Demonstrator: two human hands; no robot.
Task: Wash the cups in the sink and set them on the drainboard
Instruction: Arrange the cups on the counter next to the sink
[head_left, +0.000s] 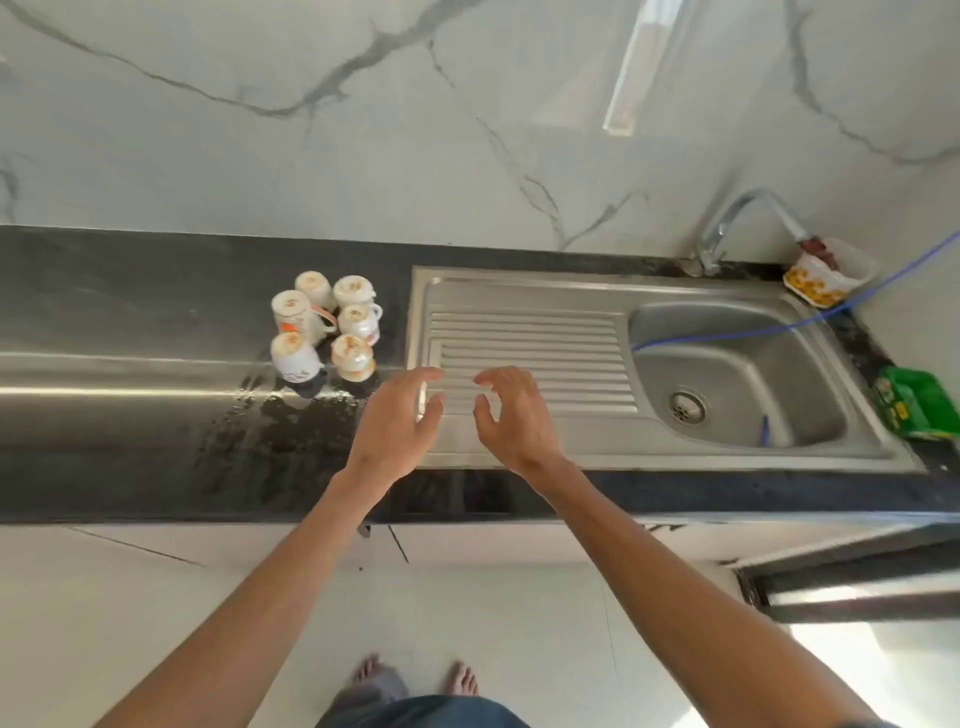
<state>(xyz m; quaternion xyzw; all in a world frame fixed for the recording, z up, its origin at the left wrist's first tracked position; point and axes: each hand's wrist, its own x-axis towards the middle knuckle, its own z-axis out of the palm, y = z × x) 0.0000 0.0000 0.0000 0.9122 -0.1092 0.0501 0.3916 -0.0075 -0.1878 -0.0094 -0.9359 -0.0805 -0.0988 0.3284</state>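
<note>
Several white cups (324, 325) with orange patterns stand upside down in a cluster on the dark countertop (130, 291), just left of the steel drainboard (524, 338). The sink basin (737, 379) at the right holds no cups; its drain (687, 407) is bare. My left hand (397, 423) hovers over the drainboard's near left corner with fingers apart, holding nothing. My right hand (511, 415) hovers beside it over the ribbed drainboard, fingers curled apart, holding nothing.
A tap (737, 223) stands behind the basin. A blue hose (779, 325) runs into the basin. A white container (826, 278) sits at the back right corner, a green packet (914, 408) at the right edge. Water wets the counter below the cups.
</note>
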